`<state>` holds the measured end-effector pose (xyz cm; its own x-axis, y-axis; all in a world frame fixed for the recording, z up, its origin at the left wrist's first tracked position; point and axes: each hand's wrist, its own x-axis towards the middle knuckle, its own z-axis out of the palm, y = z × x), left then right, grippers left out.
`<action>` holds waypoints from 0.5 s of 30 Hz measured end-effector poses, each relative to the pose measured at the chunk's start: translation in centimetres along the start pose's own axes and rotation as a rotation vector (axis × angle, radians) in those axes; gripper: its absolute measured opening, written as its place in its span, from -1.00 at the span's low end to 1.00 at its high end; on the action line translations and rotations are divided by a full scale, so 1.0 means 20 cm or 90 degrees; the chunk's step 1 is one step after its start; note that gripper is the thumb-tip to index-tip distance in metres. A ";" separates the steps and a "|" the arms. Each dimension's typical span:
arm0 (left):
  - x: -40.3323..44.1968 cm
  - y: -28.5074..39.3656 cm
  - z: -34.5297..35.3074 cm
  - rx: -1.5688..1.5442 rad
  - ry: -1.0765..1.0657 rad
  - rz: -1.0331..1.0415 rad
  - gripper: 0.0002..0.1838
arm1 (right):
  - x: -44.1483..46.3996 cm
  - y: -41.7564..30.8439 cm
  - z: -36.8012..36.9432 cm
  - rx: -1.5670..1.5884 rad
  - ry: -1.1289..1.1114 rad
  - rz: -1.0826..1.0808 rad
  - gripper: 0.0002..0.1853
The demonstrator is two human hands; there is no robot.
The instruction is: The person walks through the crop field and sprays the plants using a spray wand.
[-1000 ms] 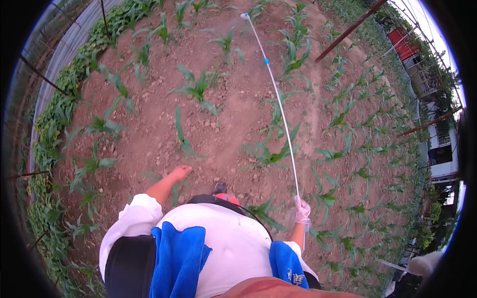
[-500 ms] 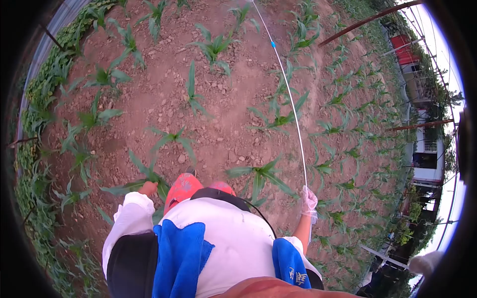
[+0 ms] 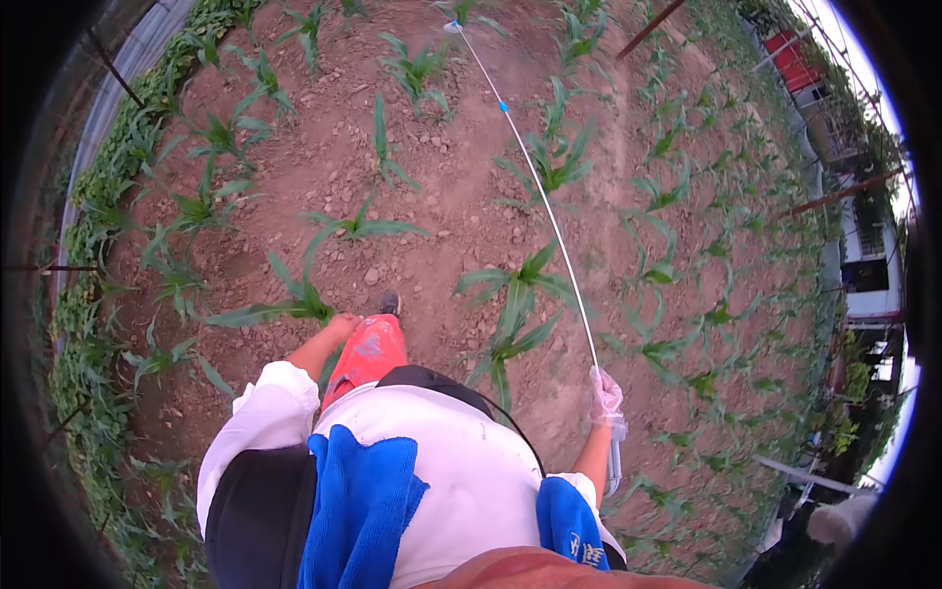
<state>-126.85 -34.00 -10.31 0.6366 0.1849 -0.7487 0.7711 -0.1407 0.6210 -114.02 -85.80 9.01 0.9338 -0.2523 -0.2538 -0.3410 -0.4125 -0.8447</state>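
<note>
My right hand (image 3: 605, 396), in a clear plastic glove, is wrapped round the lower end of a long white spray wand (image 3: 554, 221). A grey handle (image 3: 614, 463) shows below the glove along the wrist. The wand slants away to the upper left, past a blue joint (image 3: 503, 107), to a pale nozzle head (image 3: 451, 26) beside a young corn plant. My bare left hand (image 3: 343, 326) hangs in front of the red trouser leg (image 3: 371, 353), fingers curled in, with nothing visible in them. A corn plant (image 3: 306, 299) grows just beyond it.
Rows of young corn (image 3: 517, 285) stand in brown cloddy soil (image 3: 432, 216). Dense vines (image 3: 98, 221) line the left edge by a pale sheet. Rusty poles (image 3: 650, 27) and buildings (image 3: 873, 270) are on the right. A blue towel (image 3: 358, 510) and dark strap hang at my chest.
The wand's far end has swung left, bringing its nozzle head into view. My left hand has moved up and right. A dark shoe tip now shows more beyond the trouser leg.
</note>
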 end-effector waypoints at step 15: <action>-0.86 -0.75 0.00 0.282 -0.048 -0.183 -0.75 | -0.37 0.34 -0.07 -0.048 -0.016 -0.108 -0.79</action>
<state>-149.46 -35.08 -6.80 0.3860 0.2077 -0.8988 0.8338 -0.4954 0.2436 -123.31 -88.05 5.82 0.9808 -0.1515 -0.1228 -0.1840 -0.5115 -0.8394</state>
